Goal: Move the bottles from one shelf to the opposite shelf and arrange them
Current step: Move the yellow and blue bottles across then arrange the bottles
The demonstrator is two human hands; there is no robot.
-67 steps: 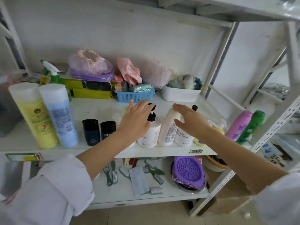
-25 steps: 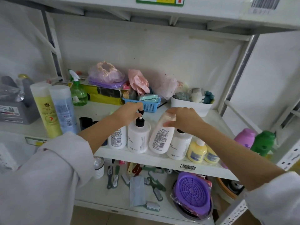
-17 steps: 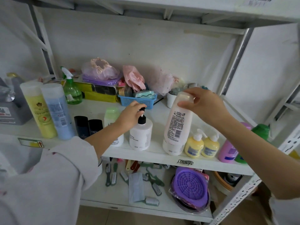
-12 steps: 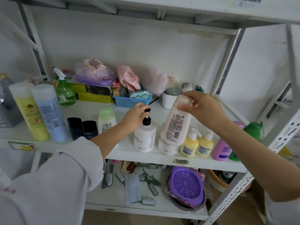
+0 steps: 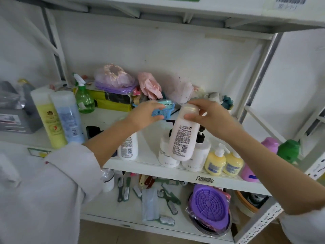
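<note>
My right hand [image 5: 211, 118] grips a pale pink lotion bottle [image 5: 182, 136] by its cap and holds it tilted, lifted off the middle shelf [image 5: 149, 167]. My left hand [image 5: 146, 115] hovers just left of the cap, fingers apart and holding nothing. Behind the lifted bottle stand two white pump bottles [image 5: 165, 156] [image 5: 198, 155]. A white bottle [image 5: 128, 147] stands under my left forearm. Two yellow pump bottles [image 5: 215, 162], a pink bottle [image 5: 249, 172] and a green bottle [image 5: 288, 150] line the right end. Tall yellow [image 5: 47, 117] and blue [image 5: 67, 117] bottles stand at the left.
A green spray bottle [image 5: 84, 101], a blue basket [image 5: 163, 112], bags and boxes crowd the shelf's back. A grey container [image 5: 14, 118] sits far left. Brushes and a purple round lid [image 5: 209, 206] lie on the lower shelf. Metal uprights [image 5: 260, 71] frame the right side.
My left hand has let go of the white pump bottle's head and risen toward the lifted bottle's cap. My right hand keeps the pink bottle raised, having picked it up from the row.
</note>
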